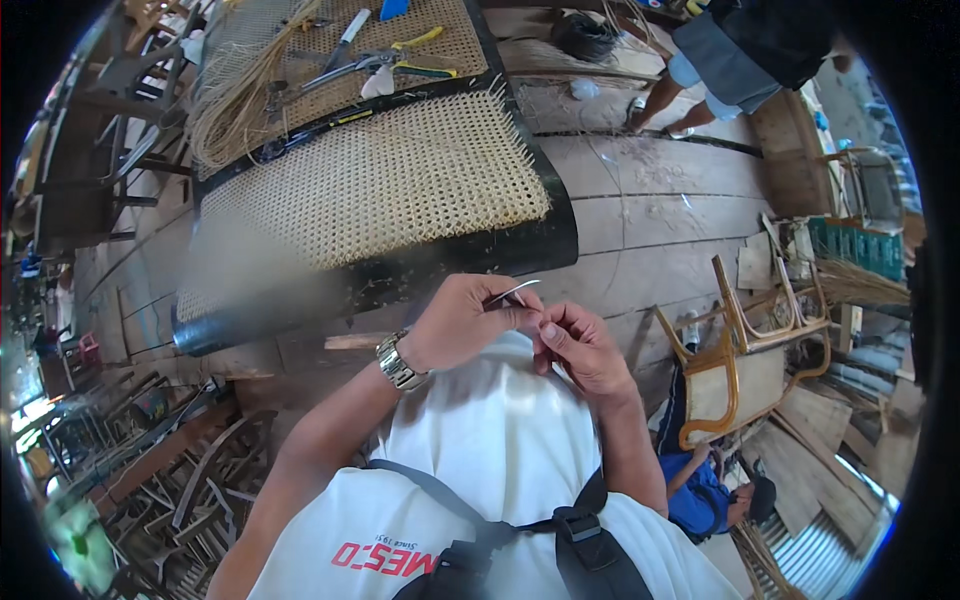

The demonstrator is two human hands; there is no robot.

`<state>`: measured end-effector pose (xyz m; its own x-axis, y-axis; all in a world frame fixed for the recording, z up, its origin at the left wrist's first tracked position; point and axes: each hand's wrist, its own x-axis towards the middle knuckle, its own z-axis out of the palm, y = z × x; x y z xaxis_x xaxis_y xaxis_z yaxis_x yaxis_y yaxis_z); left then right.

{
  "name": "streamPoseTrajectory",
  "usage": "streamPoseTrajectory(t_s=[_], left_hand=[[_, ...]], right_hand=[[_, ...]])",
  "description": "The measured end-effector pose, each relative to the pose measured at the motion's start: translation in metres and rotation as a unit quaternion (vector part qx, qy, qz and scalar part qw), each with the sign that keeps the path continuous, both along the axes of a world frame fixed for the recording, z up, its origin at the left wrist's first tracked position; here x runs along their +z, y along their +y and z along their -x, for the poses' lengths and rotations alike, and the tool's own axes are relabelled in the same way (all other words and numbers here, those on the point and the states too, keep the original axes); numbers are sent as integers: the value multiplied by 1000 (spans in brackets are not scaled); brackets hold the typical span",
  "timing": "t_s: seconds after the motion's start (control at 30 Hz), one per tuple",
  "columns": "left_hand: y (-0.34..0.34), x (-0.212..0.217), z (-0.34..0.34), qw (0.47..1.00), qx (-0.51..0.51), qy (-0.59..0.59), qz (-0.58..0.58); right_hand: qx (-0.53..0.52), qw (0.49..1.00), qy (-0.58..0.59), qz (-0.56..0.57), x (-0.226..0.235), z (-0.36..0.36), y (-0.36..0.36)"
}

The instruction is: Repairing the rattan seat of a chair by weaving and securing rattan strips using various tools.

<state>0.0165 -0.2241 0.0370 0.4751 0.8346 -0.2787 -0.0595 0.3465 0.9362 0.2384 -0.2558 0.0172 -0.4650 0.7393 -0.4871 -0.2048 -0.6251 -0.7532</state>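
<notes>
My left hand (pixel 455 322), a metal-banded watch on its wrist, is closed round a slim metal tool with a curved, shiny tip (pixel 525 287); its exact kind is unclear. Close beside it, the thumb and fingers of my right hand (pixel 585 350) are pinched together, and whatever they hold is too small to make out. Both hands meet in front of my white shirt. Just beyond them lies a woven cane panel (pixel 400 175) on a black frame (pixel 545 235), with loose strand ends sticking up along its right edge.
Yellow-handled pliers (pixel 425 70), a white-handled tool (pixel 352 28) and a bundle of cane strands (pixel 225 120) lie on the far section. A co-worker in blue (pixel 700 495) is beside a wooden chair frame (pixel 735 385) at right. Another person (pixel 750 50) stands far right. Chair parts (pixel 200 470) crowd the left.
</notes>
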Motion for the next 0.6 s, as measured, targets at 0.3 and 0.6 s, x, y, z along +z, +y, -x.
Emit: streamPoseTrajectory(t_s=[0.3, 0.6], left_hand=[[47, 36, 56, 995, -66, 34, -59], [51, 93, 101, 809, -194, -549, -75]], right_hand=[[21, 934, -356, 34, -1, -46, 12], [75, 686, -702, 175, -73, -304, -100]])
